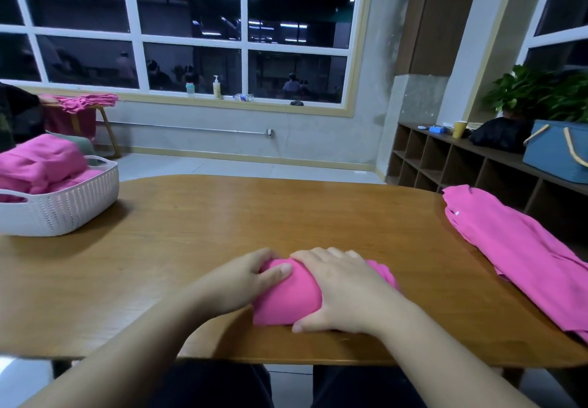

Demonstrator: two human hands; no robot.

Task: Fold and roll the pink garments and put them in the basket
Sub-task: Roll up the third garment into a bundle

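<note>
Left hand (251,280): curled round the left end of the rolled pink garment (288,296).
Right hand (342,293): clasps its right part, thumb beneath, near the tabletop's (191,232) front edge.
Writing: none readable.

Rolled garment (288,296) at lower centre on the table (191,232), under both hands. Basket (63,207) at left edge, holding rolled garments (41,162). Flat garment (515,255) at right edge.
</note>
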